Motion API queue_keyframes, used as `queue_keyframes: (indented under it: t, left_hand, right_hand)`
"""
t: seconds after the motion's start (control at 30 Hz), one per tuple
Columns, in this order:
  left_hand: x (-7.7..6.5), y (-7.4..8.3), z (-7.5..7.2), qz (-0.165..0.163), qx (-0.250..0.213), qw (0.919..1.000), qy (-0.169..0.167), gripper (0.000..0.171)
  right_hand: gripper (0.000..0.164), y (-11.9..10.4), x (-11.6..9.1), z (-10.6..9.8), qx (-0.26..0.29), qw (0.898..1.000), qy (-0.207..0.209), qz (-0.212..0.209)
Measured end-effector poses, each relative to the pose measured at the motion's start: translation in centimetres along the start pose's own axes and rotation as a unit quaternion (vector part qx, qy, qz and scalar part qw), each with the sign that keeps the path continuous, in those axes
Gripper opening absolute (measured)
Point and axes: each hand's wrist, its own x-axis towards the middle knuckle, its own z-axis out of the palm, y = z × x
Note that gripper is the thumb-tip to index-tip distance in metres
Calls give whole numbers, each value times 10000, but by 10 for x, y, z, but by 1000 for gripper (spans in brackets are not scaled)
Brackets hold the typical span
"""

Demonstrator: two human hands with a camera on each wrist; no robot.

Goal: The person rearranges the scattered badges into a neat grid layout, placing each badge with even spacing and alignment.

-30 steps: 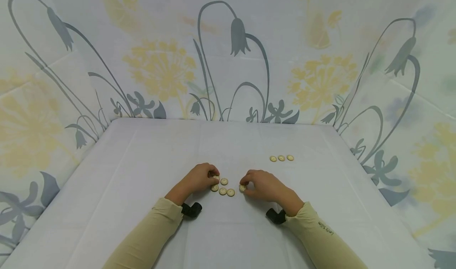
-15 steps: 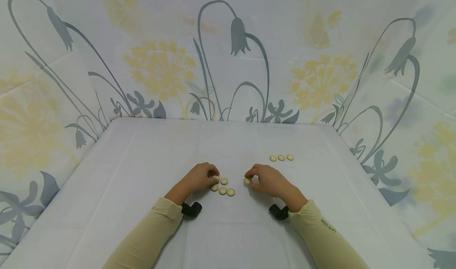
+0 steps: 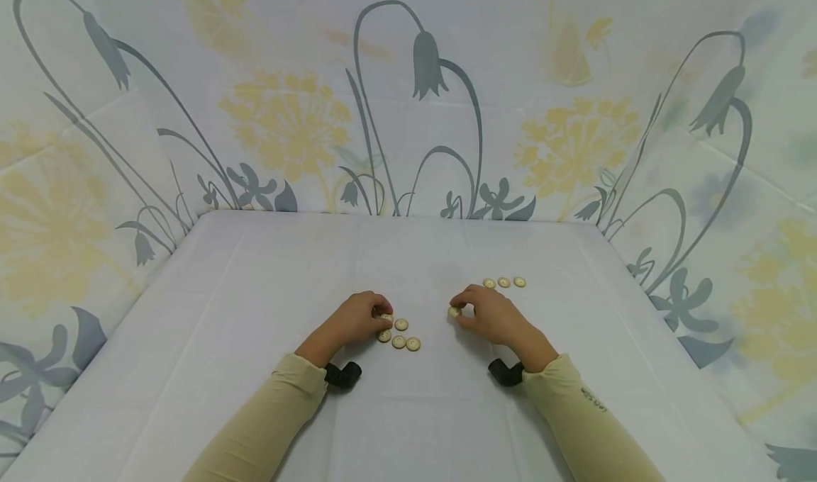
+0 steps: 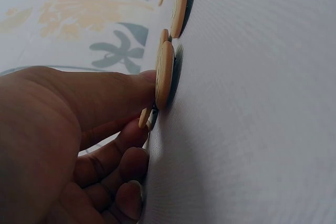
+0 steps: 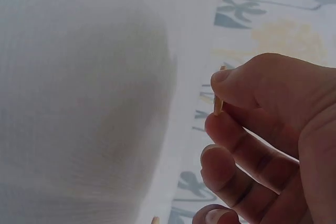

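Note:
My right hand [image 3: 494,317] pinches a round wooden button [image 3: 454,312] between thumb and fingertips. In the right wrist view that button [image 5: 219,104] is edge-on and raised off the cloth. At the left, my left hand [image 3: 355,319] holds another button [image 3: 386,318] at the tabletop, partly hidden by the fingers. Close by that hand lie several buttons, among them one beside the fingers [image 3: 401,324] and one nearest the right [image 3: 413,344]. In the left wrist view my thumb lies behind a near button [image 4: 164,76].
Farther back on the right, a row of 3 buttons [image 3: 504,282] lies on the white tablecloth [image 3: 287,255], just beyond my right hand. A flower-printed cloth [image 3: 408,113] rises behind the table and along both sides.
My right hand has lifted its button from beside the group and carried it away and to the right, towards the row of 3. The left hand has stayed put.

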Motion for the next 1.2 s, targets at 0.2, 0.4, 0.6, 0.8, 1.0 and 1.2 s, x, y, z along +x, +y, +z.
queue_keyframes:
  t: [0.2, 0.4, 0.6, 0.8, 1.0, 1.2]
  left_hand:
    - [0, 0, 1, -1, -20, 10000, 9, 16]
    - [0, 0, 0, -27, -63, 10000, -1, 15]
    - [1, -1, 1, 1, -56, 10000, 2, 16]
    - [2, -2, 1, -34, -103, 9999, 17, 16]
    - [2, -2, 1, -9, -112, 9999, 22, 16]
    - [2, -2, 1, -1, -105, 9999, 19, 16]
  right_hand:
    - [24, 6, 0, -2, 23, 9999, 55, 151]
    - [26, 13, 1, -2, -33, 9994, 173, 313]
    - [27, 18, 0, -5, -73, 9990, 264, 363]
    - [25, 24, 1, -6, -119, 9982, 342, 477]
    - [24, 29, 2, -8, -112, 9976, 362, 582]
    - [25, 33, 2, -10, -59, 9962, 430, 758]
